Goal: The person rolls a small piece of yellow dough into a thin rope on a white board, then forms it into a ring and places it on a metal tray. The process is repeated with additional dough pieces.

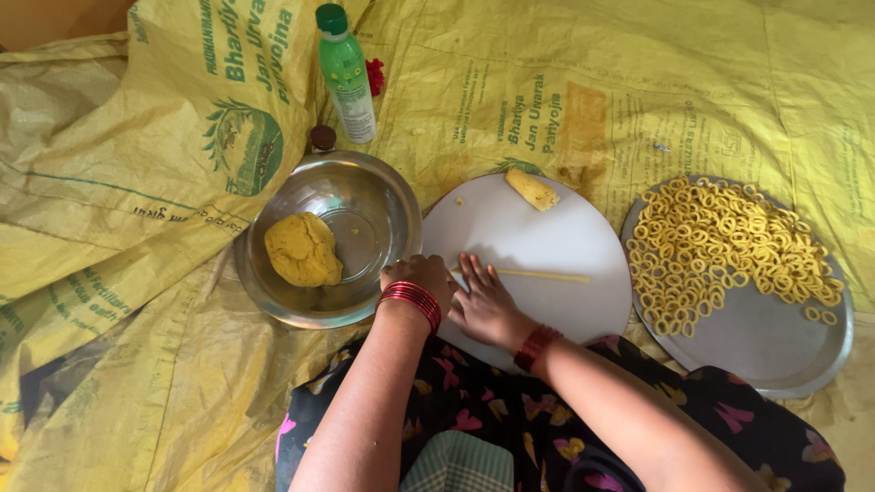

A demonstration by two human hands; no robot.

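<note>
A round white board [538,239] lies in front of me with a thin yellow dough rope [547,274] stretched across it. My right hand [485,301] presses flat on the rope's left end, fingers spread. My left hand [417,274] is curled beside it at the board's left edge, and what its fingers hold is hidden. A short dough log [531,189] rests at the board's far edge. A steel bowl [365,196] to the left holds a lump of yellow dough [303,249]. A steel plate [775,337] on the right carries several small dough rings [720,251].
Yellow printed sacks [109,210] cover the floor all around. A green plastic bottle [346,73] stands behind the bowl, with a small brown cap [323,138] and a red item [375,76] beside it. My lap in dark floral cloth [474,410] fills the bottom.
</note>
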